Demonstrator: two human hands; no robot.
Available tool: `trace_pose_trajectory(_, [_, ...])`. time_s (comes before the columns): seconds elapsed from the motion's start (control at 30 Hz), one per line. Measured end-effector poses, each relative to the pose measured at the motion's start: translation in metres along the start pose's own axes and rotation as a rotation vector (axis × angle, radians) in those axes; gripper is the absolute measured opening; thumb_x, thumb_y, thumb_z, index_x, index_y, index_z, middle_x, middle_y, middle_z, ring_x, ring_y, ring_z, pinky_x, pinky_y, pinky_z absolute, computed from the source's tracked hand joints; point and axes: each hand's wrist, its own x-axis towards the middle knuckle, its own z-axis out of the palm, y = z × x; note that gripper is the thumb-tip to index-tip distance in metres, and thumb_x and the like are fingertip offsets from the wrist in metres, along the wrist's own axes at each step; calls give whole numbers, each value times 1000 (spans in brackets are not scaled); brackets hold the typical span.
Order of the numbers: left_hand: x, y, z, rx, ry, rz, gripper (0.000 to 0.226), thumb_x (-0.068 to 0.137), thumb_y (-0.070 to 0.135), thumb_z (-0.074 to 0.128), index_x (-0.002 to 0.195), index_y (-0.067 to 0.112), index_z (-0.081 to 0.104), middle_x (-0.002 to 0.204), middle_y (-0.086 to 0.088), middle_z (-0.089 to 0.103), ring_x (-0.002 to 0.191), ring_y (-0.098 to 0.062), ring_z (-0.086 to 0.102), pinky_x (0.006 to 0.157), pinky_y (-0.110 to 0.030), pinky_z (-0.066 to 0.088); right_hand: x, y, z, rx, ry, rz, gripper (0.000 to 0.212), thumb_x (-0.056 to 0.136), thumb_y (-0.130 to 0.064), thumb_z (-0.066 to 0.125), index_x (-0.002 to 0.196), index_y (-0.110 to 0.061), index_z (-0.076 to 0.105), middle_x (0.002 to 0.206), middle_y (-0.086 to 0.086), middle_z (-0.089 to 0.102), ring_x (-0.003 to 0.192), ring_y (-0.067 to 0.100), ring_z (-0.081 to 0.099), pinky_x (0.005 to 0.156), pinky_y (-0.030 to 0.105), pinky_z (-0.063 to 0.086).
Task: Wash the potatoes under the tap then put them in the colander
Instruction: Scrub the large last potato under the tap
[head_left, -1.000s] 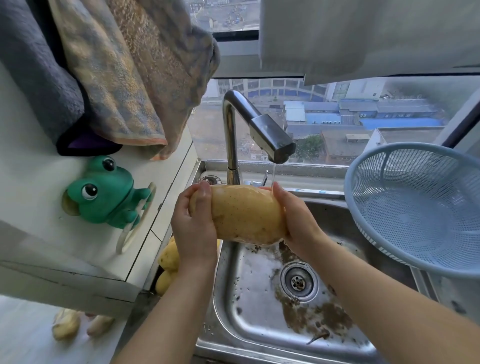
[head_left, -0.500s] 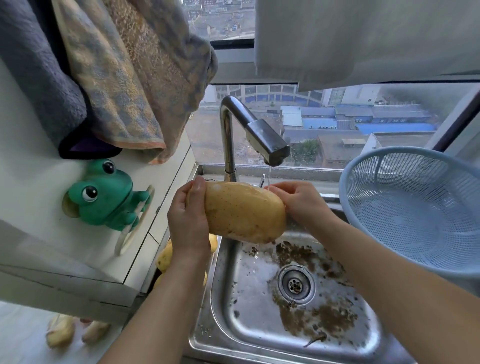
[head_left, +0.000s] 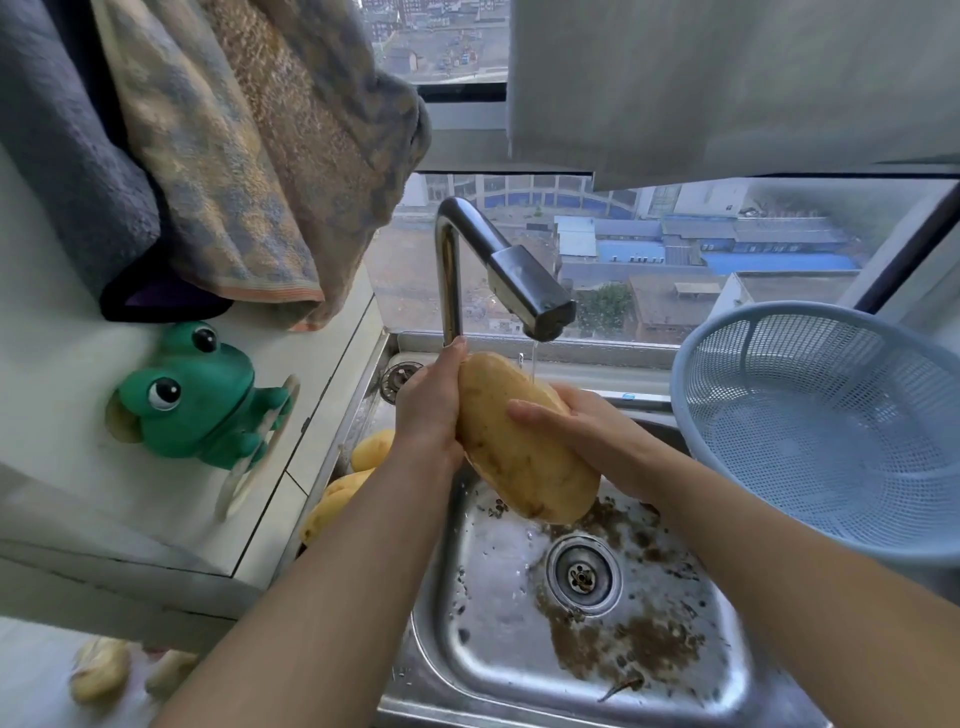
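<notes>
Friend: Potato (head_left: 524, 441) first: which way does it run?

Me: Its long axis slants. The upper end sits in my left hand (head_left: 428, 410), up towards the tap (head_left: 519, 280). The lower end points down and back towards me, past the heel of my right hand (head_left: 587, 436), hanging above the sink (head_left: 467, 649).

Friend: And your grip?

Me: My left hand wraps the upper end, fingers curled round the far side. My right hand cups the flank from the right, thumb laid flat across the near face, its fingers hidden behind. Nothing but my two hands touches it.

Friend: Water?

Me: A thin stream (head_left: 533, 358) drops from the spout and meets the skin just beyond my right thumb.

Friend: Shapes, surfaces?

Me: It is a long, blunt-ended oval with smooth tan skin, speckled with small dark spots. The tap is a bent metal tube with a boxy head. The sink is steel with rounded corners, and brown grit (head_left: 639, 634) is scattered round the ringed drain (head_left: 584, 571) below my right wrist. Right of my right forearm leans a round, pale blue plastic colander (head_left: 831, 415) of fine mesh. More yellow potatoes (head_left: 343, 493) lie under my left forearm.
</notes>
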Motion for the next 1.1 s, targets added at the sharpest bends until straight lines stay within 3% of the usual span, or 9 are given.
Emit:
trace_pose_trajectory(0.13, [10,-8,21,19,-10,74,24,90,40,62,93,17,68,97,-6,69,98,-23,64,89,-40,54,-3,7,-3,143,174,70,75,62,-73,65,110,-16,64,103,7,73,91,25,71,88,47,57])
trace_pose_trajectory(0.27, [10,-27,21,121,-56,236,43,91,53,50,117,21,65,113,-1,67,109,-19,62,100,-44,48,-3,9,-3,269,244,149,75,60,-74,60,107,-16,68,101,8,74,91,25,72,90,46,55])
trace_pose_trajectory(0.4, [-6,-48,11,232,-77,414,66,85,57,58,142,29,40,144,3,47,129,-13,46,110,-38,39,-5,11,1,358,222,206,73,65,-71,59,108,-13,69,96,10,75,88,26,73,87,45,57])
trace_pose_trajectory(0.53, [-22,-68,5,267,-172,549,102,58,65,69,145,42,20,151,7,33,136,-7,37,112,-32,36,-12,13,-2,387,225,241,59,78,-66,57,103,-13,69,90,10,76,83,27,74,77,42,59])
trace_pose_trajectory(0.67, [-14,-68,9,210,-150,481,105,58,68,67,148,33,26,148,8,38,133,-8,42,112,-32,37,-13,11,-1,473,245,289,62,81,-65,54,107,-11,69,94,13,75,87,28,73,81,42,58])
trace_pose_trajectory(0.8, [-6,-53,17,-40,-251,233,69,81,62,61,128,12,58,119,-10,68,112,-28,64,97,-48,51,-14,13,-2,615,274,289,56,95,-58,39,109,-11,67,97,13,75,91,25,71,79,37,55])
trace_pose_trajectory(0.9, [-16,-54,20,-50,-308,154,56,88,55,50,128,16,56,120,-10,67,108,-25,66,95,-46,53,-17,18,-5,635,294,282,57,94,-60,41,112,-11,66,102,14,74,96,29,71,83,40,55])
trace_pose_trajectory(1.0, [-27,-65,17,168,-282,276,89,70,67,69,143,27,36,132,2,55,115,-14,59,99,-38,50,-19,19,-4,539,338,234,63,86,-65,52,111,-9,68,103,17,73,97,32,70,91,49,54])
trace_pose_trajectory(1.1, [-36,-72,16,271,-245,318,123,47,66,78,149,34,18,138,1,48,120,-16,55,101,-40,49,-18,14,3,289,429,159,59,84,-66,53,92,-11,72,91,13,74,86,28,72,83,45,58])
